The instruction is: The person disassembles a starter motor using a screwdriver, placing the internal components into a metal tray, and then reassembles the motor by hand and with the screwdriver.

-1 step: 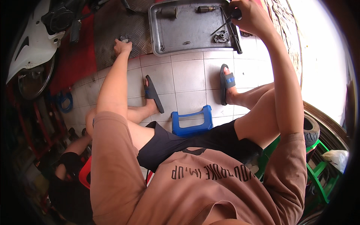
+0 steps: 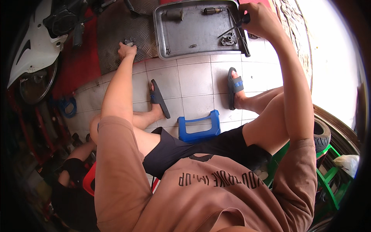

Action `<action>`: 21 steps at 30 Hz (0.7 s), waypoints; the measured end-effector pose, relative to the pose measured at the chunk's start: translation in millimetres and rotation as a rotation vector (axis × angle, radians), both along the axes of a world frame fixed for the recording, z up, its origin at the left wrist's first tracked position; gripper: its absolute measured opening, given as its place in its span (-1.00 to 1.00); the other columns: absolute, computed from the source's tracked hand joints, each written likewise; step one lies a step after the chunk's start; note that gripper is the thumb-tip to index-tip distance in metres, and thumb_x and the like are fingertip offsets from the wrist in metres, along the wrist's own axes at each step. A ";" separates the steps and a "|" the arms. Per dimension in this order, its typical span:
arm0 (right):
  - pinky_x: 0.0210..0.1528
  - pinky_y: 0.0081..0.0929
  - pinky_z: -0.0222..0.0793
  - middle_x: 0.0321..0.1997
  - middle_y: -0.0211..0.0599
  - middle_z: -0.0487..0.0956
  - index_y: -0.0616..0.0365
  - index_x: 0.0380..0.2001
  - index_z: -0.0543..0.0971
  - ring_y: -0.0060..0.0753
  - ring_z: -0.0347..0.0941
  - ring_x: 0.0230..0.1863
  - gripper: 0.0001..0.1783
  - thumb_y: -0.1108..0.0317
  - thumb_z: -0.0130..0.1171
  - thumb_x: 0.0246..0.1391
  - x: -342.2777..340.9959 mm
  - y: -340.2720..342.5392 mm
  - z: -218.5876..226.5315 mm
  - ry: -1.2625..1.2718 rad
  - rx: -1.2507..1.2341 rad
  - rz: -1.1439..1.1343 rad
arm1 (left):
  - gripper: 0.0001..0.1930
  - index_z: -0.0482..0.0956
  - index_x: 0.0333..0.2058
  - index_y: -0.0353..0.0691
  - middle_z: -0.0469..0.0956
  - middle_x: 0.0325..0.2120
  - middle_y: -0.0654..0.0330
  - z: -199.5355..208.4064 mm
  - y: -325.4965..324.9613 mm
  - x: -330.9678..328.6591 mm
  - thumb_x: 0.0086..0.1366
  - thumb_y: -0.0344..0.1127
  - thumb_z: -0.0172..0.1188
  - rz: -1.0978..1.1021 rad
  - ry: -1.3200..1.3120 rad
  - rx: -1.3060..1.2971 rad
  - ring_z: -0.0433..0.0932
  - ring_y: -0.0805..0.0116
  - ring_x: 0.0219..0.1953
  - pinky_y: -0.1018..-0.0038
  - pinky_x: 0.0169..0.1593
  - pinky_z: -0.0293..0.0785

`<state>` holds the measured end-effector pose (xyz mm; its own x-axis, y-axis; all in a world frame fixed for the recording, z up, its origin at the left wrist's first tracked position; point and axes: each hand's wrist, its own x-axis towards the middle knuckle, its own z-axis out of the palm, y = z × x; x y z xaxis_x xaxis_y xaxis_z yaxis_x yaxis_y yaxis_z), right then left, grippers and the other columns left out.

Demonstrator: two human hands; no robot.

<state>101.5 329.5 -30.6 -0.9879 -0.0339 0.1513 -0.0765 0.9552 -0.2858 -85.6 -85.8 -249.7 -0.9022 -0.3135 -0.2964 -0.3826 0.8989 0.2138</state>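
Observation:
At the far right of a metal tray [image 2: 185, 55], my right hand [image 2: 258, 20] is closed around the black handle of a screwdriver [image 2: 228, 31]. Its thin shaft slants down to the left over the tray. Just below the shaft lies a grey metal casting [image 2: 228, 39] with holes. My left hand [image 2: 126, 50] is closed on a small grey metal part [image 2: 129, 42], low over a dark tread-patterned mat [image 2: 110, 36] left of the tray. Fingers hide much of that part.
A metal cylinder [image 2: 174, 15] and a ribbed part [image 2: 212, 11] lie in the tray's far half. A long dark bar [image 2: 245, 44] rests along its right side. Motorcycle bodywork [image 2: 29, 46] stands at far left. A blue stool [image 2: 199, 135] is between my legs; another person [image 2: 73, 174] sits lower left.

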 end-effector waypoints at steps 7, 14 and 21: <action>-0.35 -0.24 0.47 -0.51 -0.13 0.59 0.22 -0.46 0.61 -0.17 0.58 -0.45 -0.76 0.39 0.01 -0.18 2.6 11.8 -12.9 -0.930 0.292 -0.406 | -0.15 0.17 0.22 -0.18 0.37 0.09 -0.16 5.5 -1.6 14.9 -0.04 -0.22 0.41 0.083 0.124 0.127 0.41 -0.10 0.12 0.17 0.17 0.40; -0.60 -0.37 0.30 -0.81 -0.28 0.41 0.30 -0.65 0.53 -0.37 0.34 -0.78 -0.63 0.19 0.08 0.01 21.3 55.6 -4.1 -0.600 -0.143 -0.303 | -0.25 0.20 0.15 -0.37 0.40 0.05 -0.01 56.9 -3.4 10.6 -0.05 -0.48 0.33 0.397 0.048 1.112 0.42 0.13 0.08 0.26 0.12 0.39; -0.39 -0.61 0.28 -0.36 -0.39 0.48 0.20 0.03 0.39 -0.60 0.37 -0.43 -0.48 0.48 0.16 -0.10 78.9 12.3 98.6 -0.337 -0.721 -0.264 | -0.47 0.39 -0.05 -0.47 0.50 -0.18 -0.16 229.5 48.3 71.3 0.15 -0.13 -0.11 0.170 -0.274 1.947 0.52 -0.09 -0.19 0.07 -0.03 0.45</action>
